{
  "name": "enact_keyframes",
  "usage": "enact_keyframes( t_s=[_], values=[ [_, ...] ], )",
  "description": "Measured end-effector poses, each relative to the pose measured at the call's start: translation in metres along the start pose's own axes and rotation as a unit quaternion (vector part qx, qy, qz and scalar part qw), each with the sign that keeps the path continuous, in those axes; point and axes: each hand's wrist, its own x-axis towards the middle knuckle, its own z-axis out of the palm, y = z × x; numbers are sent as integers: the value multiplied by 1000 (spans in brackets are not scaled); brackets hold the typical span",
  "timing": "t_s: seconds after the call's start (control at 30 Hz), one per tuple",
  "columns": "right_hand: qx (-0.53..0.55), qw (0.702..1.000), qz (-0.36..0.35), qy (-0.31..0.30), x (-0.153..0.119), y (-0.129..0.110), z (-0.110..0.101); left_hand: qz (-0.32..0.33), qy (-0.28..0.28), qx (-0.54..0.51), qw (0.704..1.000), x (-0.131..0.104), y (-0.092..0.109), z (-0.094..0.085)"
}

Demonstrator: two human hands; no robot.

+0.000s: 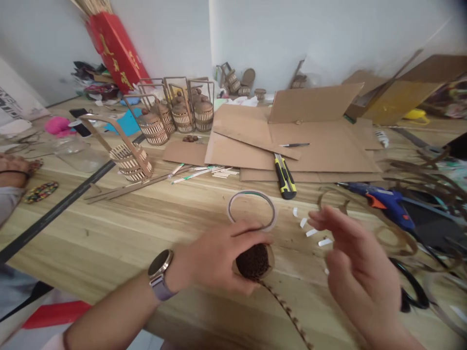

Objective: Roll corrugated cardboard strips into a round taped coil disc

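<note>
My left hand [219, 255], with a watch on its wrist, is wrapped round a small round brown piece with a dark, rough top [252, 262]. From that piece a thin strip with dark and light bands [286, 308] trails toward the table's front edge. To the right of it, my right hand [359, 267] hovers with fingers stretched out and thumb apart, holding nothing. A roll of tape [273, 209] lies just beyond my left fingers. Several small white tape bits [311, 233] are scattered between the roll and my right hand.
Cardboard sheets [241, 141] bear a yellow-black utility knife [285, 177]. A blue glue gun [386, 194], black-handled scissors [414, 291] and curled brown strips lie right. Several small lidded baskets [182, 116] and one open handled basket [129, 158] stand left. Another person's hand [14, 170] rests far left.
</note>
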Motion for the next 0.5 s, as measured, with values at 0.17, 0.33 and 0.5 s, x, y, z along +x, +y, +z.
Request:
enact_keyframes(
  t_s=[0.17,0.33,0.5],
  values=[
    [-103,988,-106,-36,15,-5,3,31,-25,3,999,0,2,4],
    [-128,979,-156,-34,17,-4,6,34,-23,10,999,1,2,5],
    [-137,977,-163,-27,17,-7,4,24,-26,34,999,2,2,6]
  ],
)
